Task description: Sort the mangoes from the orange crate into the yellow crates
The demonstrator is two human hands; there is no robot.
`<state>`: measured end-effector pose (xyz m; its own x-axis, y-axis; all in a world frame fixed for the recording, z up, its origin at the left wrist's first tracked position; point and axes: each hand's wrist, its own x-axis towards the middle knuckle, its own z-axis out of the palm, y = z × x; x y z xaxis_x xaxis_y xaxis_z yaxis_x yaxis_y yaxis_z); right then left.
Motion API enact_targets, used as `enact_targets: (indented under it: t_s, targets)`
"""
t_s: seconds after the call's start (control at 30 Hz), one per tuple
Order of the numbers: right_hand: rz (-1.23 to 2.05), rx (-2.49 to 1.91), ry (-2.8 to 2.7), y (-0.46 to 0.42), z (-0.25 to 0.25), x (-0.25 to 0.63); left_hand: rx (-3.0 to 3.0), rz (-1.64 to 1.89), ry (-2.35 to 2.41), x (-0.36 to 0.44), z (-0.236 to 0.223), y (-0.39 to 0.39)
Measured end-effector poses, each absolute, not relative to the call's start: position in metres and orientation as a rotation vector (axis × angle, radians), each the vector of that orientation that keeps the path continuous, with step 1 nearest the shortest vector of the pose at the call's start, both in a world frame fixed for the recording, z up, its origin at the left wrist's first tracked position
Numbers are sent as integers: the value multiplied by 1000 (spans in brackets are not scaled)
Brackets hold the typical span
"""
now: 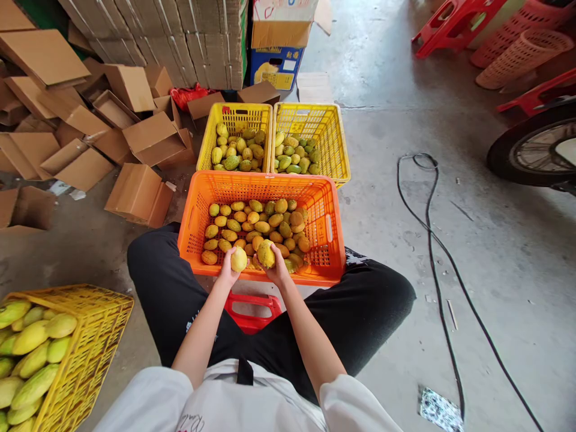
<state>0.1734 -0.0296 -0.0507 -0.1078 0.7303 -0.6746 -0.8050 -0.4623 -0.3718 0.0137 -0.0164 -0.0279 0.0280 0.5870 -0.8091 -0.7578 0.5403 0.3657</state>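
From my remote view, the left hand (228, 270) curls around a pale yellow fruit (239, 259) and the right hand (281, 270) around a mottled fruit (266, 254), with a small gap between, at the near rim of the orange crate (321, 278). More fruits (262, 227) lie within its walls. Two yellow crates (341, 144) adjoin its far edge; the knees (153, 258) hem both sides. Outward, cardboard boxes (155, 138) crowd left; rightward, concrete floor (373, 210) spreads wide around a looped black cable (428, 227).

2 held fruits (266, 254), 1 orange crate (252, 186), 3 yellow crates (336, 141), 1 wheel (535, 144)
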Motion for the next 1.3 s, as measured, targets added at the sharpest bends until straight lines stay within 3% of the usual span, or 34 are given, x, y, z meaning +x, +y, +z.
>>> enact_targets:
  t_s: [1.3]
  targets:
    - [1848,-951,70,-31,-40,175,-227,948,1190,12,-17,-13]
